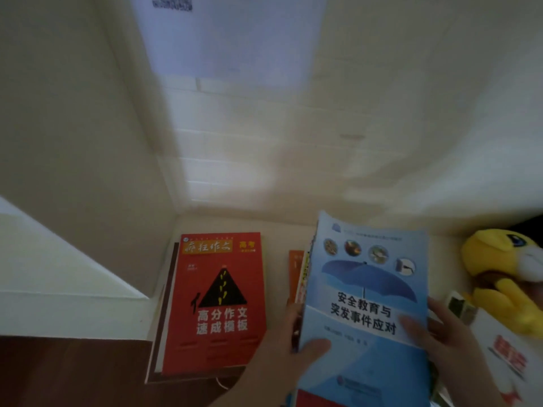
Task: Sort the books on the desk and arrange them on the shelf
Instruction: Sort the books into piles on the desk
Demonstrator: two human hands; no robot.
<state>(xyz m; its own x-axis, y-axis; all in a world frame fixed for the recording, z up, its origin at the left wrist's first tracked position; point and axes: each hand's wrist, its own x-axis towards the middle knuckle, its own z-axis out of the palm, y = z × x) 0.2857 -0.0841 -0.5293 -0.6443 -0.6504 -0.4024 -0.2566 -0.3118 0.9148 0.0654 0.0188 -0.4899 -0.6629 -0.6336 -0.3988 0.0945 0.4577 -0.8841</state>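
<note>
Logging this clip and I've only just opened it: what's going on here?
A person holds a blue book with both hands. The left hand grips its left edge and the right hand its right edge, with both thumbs on the cover. Other books peek out from under its left side. A red book lies flat on a small pile to the left, untouched. A yellow plush toy sits at the right.
</note>
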